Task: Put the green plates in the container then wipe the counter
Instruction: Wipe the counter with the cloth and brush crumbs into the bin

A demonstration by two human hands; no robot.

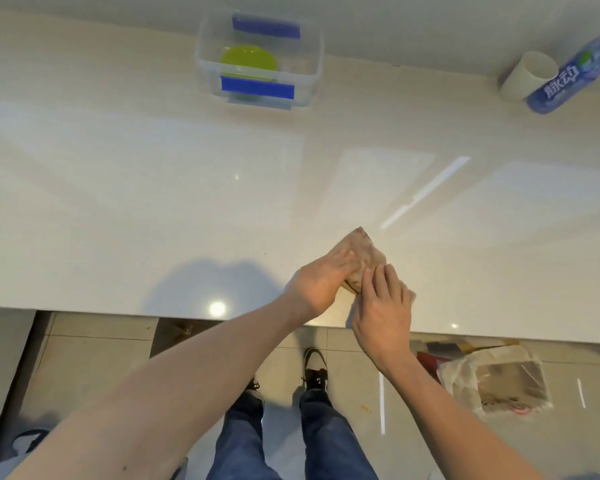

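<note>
A clear plastic container [309, 60] with blue clips stands at the back of the glossy white counter [136, 202]. Inside it lie the green plates [248, 62], stacked. Near the counter's front edge lies a folded brownish cloth [366, 256]. My left hand [321, 282] rests flat on the cloth's left side, fingers pressing it down. My right hand [383, 310] touches the cloth's near right edge with its fingertips. Part of the cloth is hidden under both hands.
A blue drink bottle [568, 72] and a white paper roll [525, 76] sit at the back right by the wall. Below the counter edge are tiled floor, my shoes, and a plastic bag [496, 379] with packaging at the right.
</note>
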